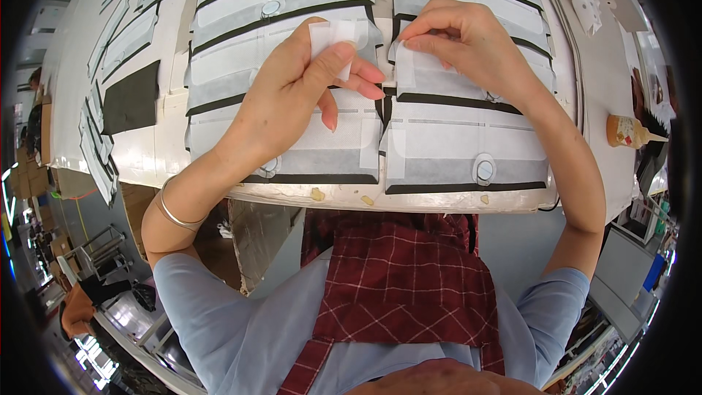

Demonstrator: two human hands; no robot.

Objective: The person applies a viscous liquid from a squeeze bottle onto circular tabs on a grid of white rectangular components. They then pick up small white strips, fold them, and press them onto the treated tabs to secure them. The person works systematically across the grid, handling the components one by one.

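My left hand [292, 88] grips a small stack of white rectangular patches [333, 38] between thumb and fingers, above the left column of panels. My right hand [468, 44] pinches thumb to forefinger at the top of a thin white patch [404, 72], which lies at the left edge of a panel in the right column. The panels are flat, white and grey with black edges, and carry round metal buttons. On the nearest right panel [468, 135], another pale patch [395, 153] lies along the left edge. A similar patch [370, 143] is on the nearest left panel [322, 139].
More panels [131, 40] lie at the far left, near a dark rectangular sheet [131, 97]. A squeeze bottle [633, 132] with yellowish contents rests on its side at the right. The table's front edge [344, 196] runs close to my red checked apron [413, 278].
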